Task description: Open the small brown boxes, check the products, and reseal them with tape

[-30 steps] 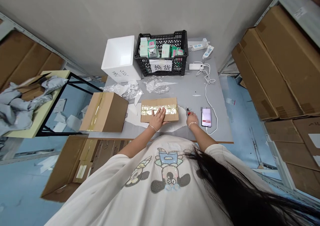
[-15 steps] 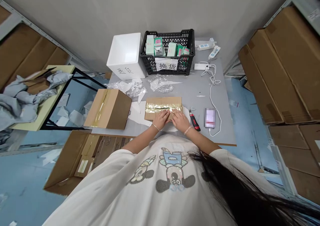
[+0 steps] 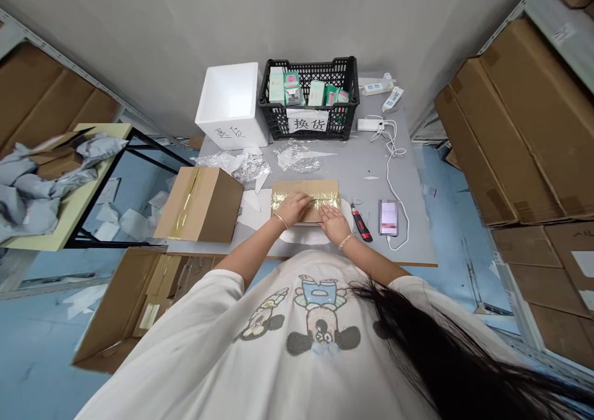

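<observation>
shiny gold tape (image 3: 327, 209) pressed down on a flat parcel (image 3: 304, 189)

the parcel lay near the front edge of the table (image 3: 371, 166), about midway along it, on a white sheet (image 3: 301, 237). the left hand (image 3: 292, 208) was open and flat on top, its fingers along the tape. the right hand (image 3: 333, 224) was open too, fingers spread at the parcel's near right corner. neither hand gripped anything; both only pressed.

flat fingers seemed the right way to work here: firm, even strokes from the middle of the strip toward its ends would push out creases and trapped air, while the other hand kept the parcel from sliding.

a red and black utility knife (image 3: 361, 223) lay just right of the right hand, beside a phone (image 3: 388, 218) with a blurred screen. a taped cardboard box (image 3: 199, 203) stood near the table's left edge. a black plastic crate (image 3: 278, 126) of small boxes sat at the back edge, next to a white foam box (image 3: 229, 101).
</observation>
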`<state>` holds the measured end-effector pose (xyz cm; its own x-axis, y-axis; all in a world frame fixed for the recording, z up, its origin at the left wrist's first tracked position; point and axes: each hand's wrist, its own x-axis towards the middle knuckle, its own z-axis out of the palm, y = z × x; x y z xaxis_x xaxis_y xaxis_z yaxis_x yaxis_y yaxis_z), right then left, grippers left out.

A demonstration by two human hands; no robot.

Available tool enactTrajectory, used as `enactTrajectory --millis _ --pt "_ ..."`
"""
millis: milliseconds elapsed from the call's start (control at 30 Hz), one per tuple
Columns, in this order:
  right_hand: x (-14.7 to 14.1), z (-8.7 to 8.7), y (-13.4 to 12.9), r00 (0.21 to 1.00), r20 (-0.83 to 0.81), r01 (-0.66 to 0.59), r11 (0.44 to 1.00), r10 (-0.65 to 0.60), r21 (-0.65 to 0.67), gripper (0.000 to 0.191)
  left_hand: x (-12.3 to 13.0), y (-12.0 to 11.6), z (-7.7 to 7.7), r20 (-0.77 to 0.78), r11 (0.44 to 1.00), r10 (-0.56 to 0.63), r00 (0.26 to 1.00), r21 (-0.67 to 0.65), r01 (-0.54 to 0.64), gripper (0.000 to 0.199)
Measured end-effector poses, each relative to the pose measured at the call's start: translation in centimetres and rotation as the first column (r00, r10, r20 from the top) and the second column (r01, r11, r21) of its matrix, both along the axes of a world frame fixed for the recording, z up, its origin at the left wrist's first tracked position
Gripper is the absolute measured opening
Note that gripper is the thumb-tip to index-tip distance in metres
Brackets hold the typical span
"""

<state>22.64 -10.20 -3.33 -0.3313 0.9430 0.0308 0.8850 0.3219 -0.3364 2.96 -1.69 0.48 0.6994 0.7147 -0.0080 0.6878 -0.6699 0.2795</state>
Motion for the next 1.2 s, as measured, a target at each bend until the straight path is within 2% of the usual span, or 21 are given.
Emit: enactTrajectory --millis 100,133,200,267,433,733,900,967,1067,1133,1200 --pt "-0.3 0.0 -0.1 1.0 -0.001 0.02 1.0 -0.02 0.001 0.05 -0.2 3.2 0.8 -0.099 0.993 0.096 0.99 0.083 -0.088 0.069" --pt "-0.4 0.0 -0.1 1.0 -0.004 0.025 1.0 -0.025 -0.002 0.051 -0.1 4.0 0.8 -0.15 0.993 0.105 0.983 0.074 -0.095 0.078" --pt "-0.5 0.2 -0.1 0.999 -0.012 0.036 0.999 -0.036 -0.013 0.052 0.0 5.3 0.7 -0.25 0.997 0.082 0.965 0.025 -0.078 0.085" --pt "-0.7 0.3 -0.1 0.999 -0.015 0.049 0.999 -0.05 -0.023 0.053 0.2 5.9 0.4 -0.312 1.0 0.024 0.95 -0.011 -0.029 0.082" --pt "-1.0 0.2 -0.5 0.996 -0.005 0.089 0.996 -0.089 -0.011 0.051 0.4 5.8 0.3 -0.386 0.997 -0.07 0.92 0.0 0.076 0.073" --pt "-1.2 0.0 -0.6 0.992 0.001 0.129 0.991 -0.129 0.021 0.048 1.8 8.7 3.3 -0.487 0.945 -0.322 0.812 -0.219 0.243 0.055" --pt "-0.9 -0.3 -0.9 0.992 -0.013 0.125 0.992 -0.125 0.017 0.045 1.2 10.9 4.0 -0.421 0.932 -0.357 0.834 -0.222 0.287 0.051" --pt "-0.9 -0.4 -1.3 0.991 -0.021 0.131 0.991 -0.131 0.008 0.045 0.7 12.9 4.1 -0.368 0.931 -0.349 0.862 -0.24 0.275 0.052" --pt "-1.0 -0.6 -2.2 0.989 -0.036 0.147 0.989 -0.147 0.013 0.046 0.5 16.9 3.9 -0.246 0.913 -0.314 0.917 -0.343 0.221 0.051" --pt "-1.3 -0.5 -2.7 0.987 -0.039 0.155 0.988 -0.154 0.024 0.047 0.8 19.0 3.2 -0.23 0.916 -0.232 0.945 -0.38 0.132 0.051" --pt "-1.6 -0.3 -2.9 0.986 -0.031 0.166 0.986 -0.166 0.028 0.048 1.3 19.8 1.9 -0.268 0.922 -0.123 0.955 -0.388 0.01 0.053"
